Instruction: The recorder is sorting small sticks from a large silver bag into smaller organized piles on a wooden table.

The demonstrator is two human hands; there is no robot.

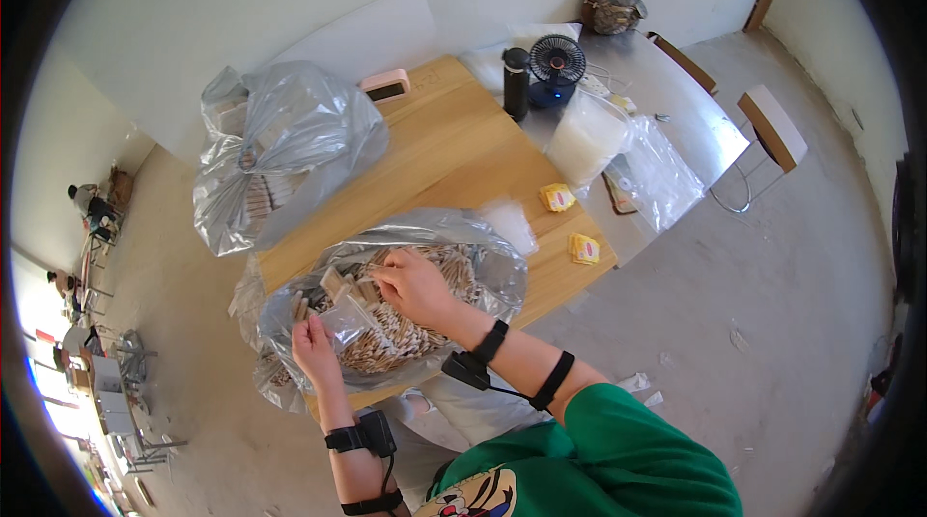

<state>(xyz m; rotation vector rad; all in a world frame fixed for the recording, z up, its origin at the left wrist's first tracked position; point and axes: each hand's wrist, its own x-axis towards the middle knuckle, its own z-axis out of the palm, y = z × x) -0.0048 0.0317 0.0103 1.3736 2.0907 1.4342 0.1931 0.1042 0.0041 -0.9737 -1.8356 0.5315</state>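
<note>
A large grey plastic bag (512,276) lies spread at the table's near edge, full of many short, pale wooden pieces (391,348) with brownish ends. My left hand (317,355) is at its left side, fingers closed on the edge of a small clear plastic bag (350,322). Over the heap, my right hand (417,287) reaches in from the right with its fingers bent together; what they hold, if anything, is too small to make out. Flat wooden pieces (338,285) lie between the two hands.
A tied clear bag of wooden pieces (290,131) stands at the back left of the wooden table (444,145). Yellow packets (583,249) lie at right. On the adjoining metal table are a fan (557,63), a black bottle (516,87) and clear bags (661,179).
</note>
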